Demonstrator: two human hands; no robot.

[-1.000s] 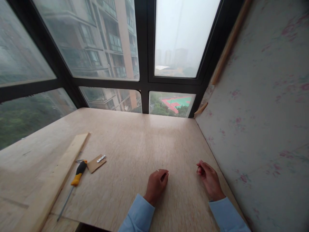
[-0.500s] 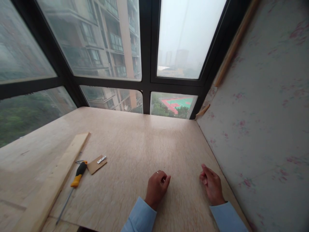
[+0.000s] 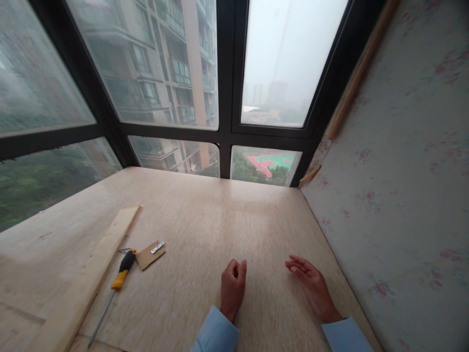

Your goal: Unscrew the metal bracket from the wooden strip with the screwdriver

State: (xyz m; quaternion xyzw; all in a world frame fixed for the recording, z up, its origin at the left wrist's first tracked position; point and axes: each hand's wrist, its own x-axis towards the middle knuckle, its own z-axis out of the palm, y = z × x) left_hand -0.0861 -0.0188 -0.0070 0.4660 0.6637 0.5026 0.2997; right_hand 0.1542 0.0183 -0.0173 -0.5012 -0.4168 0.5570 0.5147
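My left hand point(image 3: 233, 288) is curled into a fist over the marbled sill, with the thumb against the bent fingers and nothing showing in it. To its right, my right hand point(image 3: 309, 283) is open and holds nothing, its fingers stretched out to the left. A gap separates the two hands. Well to the left lies a screwdriver point(image 3: 123, 270) with a black and yellow handle, its shaft toward the near edge. Beside its handle is a small brown cardboard piece point(image 3: 146, 257), with a small silver metal plate with holes point(image 3: 158, 247) on top.
A long pale wooden board point(image 3: 98, 264) lies slantwise on the sill point(image 3: 190, 215) at the left, next to the screwdriver. Dark window frames point(image 3: 226, 156) border the far side. A flowered wall point(image 3: 384, 220) rises close to my right hand.
My right hand has moved left and its curled fingers have straightened. My left hand has turned and closed tighter. The view has shifted slightly; the things on the sill lie as before.
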